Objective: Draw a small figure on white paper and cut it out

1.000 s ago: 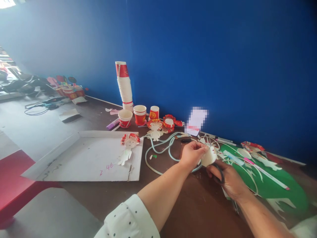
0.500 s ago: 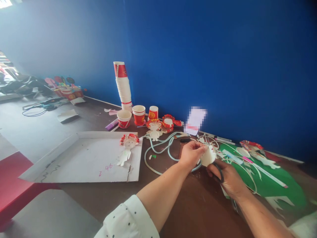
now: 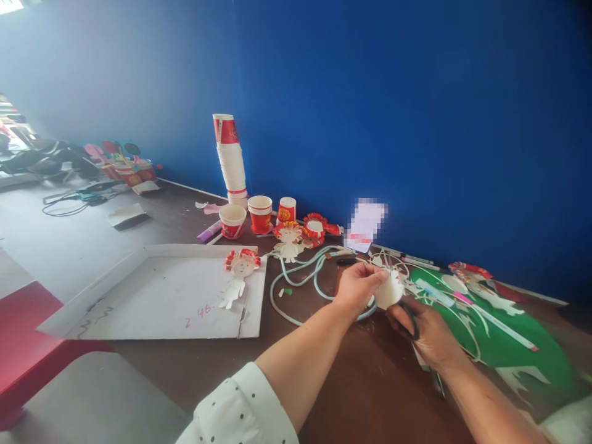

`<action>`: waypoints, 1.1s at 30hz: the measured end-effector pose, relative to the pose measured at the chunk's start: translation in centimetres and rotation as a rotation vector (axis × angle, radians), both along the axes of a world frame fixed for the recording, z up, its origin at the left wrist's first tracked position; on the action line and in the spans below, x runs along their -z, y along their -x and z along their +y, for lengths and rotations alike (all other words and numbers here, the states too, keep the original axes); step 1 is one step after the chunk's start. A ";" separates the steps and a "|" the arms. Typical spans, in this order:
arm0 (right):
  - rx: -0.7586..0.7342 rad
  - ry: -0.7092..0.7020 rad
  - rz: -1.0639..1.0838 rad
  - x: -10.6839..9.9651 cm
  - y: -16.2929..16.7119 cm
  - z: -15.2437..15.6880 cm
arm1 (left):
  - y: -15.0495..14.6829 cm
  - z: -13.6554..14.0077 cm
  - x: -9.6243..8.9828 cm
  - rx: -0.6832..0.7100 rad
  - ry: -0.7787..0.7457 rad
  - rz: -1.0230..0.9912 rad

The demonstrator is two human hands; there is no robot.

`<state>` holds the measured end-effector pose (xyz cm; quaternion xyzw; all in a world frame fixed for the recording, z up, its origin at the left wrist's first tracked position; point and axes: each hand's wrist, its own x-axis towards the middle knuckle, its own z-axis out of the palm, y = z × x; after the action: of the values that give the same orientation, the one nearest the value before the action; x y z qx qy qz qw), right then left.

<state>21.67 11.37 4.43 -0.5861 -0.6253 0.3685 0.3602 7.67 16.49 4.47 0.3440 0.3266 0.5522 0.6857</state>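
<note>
My left hand [image 3: 359, 288] pinches a small white paper piece [image 3: 391, 291] with a rounded lower edge and a notched upper right edge. Close against its right side, my right hand [image 3: 435, 336] is closed around scissors [image 3: 411, 319]. Their black handle loop shows at the fingers, while the blades are mostly hidden, so I cannot tell whether they touch the paper. Left of my hands, a paper cut-out figure [image 3: 243, 265] with a red fringed rim lies on a white box lid [image 3: 161, 296]. Similar figures [image 3: 289, 240] lie behind, beside the cups.
A tall stack of paper cups [image 3: 230, 163] leans near the blue wall, with red cups [image 3: 259, 216] in front. A pale blue cable [image 3: 277, 302] loops beside my left hand. Paper scraps and a white-and-pink pen [image 3: 499, 320] lie on a green sheet [image 3: 546, 357] at right.
The white paper piece has tilted slightly in my left hand and shows a little more of its face. Both hands stay in nearly the same place.
</note>
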 end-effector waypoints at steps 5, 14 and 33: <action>0.020 0.009 0.004 -0.7 0.4 -0.2 | 0.0 0.2 0.3 0.004 -0.005 0.013; 0.012 -0.009 -0.020 -1.2 0.6 -0.4 | 0.1 0.1 0.0 0.006 0.002 0.010; -0.010 -0.011 -0.023 -0.5 0.2 0.0 | 0.1 0.2 0.0 -0.003 0.001 0.022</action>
<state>21.44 11.35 4.93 -0.5852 -0.6342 0.3600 0.3546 7.55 16.69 4.51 0.3493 0.3347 0.5492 0.6814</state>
